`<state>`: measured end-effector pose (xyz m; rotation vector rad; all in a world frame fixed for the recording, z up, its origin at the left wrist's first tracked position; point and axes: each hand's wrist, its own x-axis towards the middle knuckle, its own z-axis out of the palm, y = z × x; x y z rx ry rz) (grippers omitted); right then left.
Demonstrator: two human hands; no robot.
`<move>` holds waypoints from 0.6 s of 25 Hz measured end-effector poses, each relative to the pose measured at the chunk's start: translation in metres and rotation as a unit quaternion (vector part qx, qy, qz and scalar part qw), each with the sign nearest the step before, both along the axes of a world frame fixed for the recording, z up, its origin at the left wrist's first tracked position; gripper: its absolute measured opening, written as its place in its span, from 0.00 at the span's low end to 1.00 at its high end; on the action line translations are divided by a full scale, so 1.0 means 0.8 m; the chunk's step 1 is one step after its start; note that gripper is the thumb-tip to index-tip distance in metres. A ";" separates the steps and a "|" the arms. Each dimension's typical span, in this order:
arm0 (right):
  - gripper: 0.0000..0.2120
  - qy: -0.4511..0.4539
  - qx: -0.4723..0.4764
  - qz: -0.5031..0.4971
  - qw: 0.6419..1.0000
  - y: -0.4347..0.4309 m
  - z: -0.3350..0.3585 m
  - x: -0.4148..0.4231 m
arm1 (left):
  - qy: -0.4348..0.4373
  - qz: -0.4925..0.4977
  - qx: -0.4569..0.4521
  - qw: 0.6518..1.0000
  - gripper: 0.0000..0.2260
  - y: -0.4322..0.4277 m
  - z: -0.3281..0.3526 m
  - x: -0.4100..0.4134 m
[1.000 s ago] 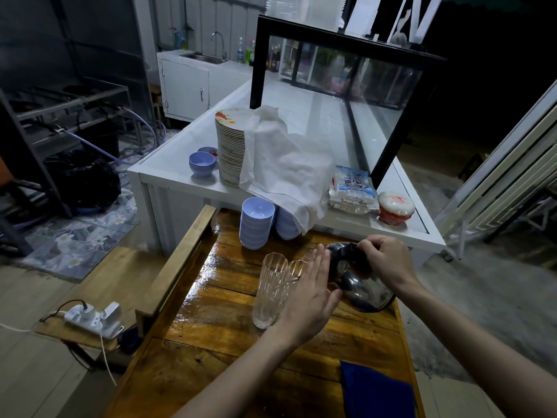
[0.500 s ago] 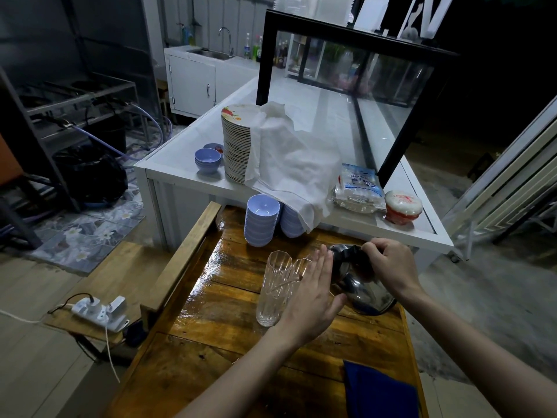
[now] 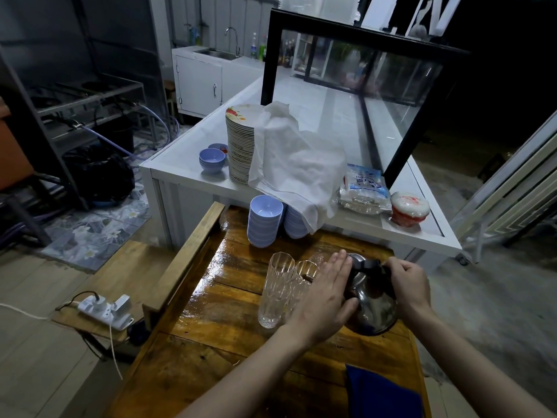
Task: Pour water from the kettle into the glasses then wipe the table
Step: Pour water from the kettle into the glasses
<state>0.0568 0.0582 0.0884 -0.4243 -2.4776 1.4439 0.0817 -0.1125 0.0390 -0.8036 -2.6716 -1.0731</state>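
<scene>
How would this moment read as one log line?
right hand: grips kettle handle | left hand: flat on kettle | kettle: tilted toward glasses

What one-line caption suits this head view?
Right hand grips a steel kettle beside two glasses on a wooden table, left hand flat against it.

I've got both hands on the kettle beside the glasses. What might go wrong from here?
1. The glasses are tall, narrow and stand close together right by the left hand; a nudge from it or the kettle might topple one.
2. The left hand lies flat against the kettle's metal body; hot water inside might burn it.
3. The table looks wet and glossy, so a bumped glass may slide.
</scene>
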 end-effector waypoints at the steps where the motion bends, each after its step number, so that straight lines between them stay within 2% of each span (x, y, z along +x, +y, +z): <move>1: 0.16 -0.007 -0.036 -0.018 0.999 0.004 -0.005 0.002 | 0.010 -0.001 -0.002 1.000 0.32 0.005 0.002 -0.001; 5: 0.12 -0.018 -0.134 -0.071 0.988 0.016 -0.011 0.007 | 0.036 -0.019 -0.009 0.999 0.31 0.024 0.010 -0.010; 8: 0.11 -0.016 -0.146 -0.099 0.984 0.025 -0.005 0.002 | 0.044 -0.029 -0.014 0.999 0.31 0.036 0.016 -0.023; 10: 0.13 -0.012 -0.113 -0.100 0.988 0.029 0.002 -0.004 | 0.035 -0.031 -0.013 0.999 0.32 0.042 0.018 -0.032; 15: 0.19 0.003 0.043 -0.067 0.997 0.032 0.028 -0.027 | -0.027 -0.025 -0.004 0.999 0.36 0.049 0.019 -0.040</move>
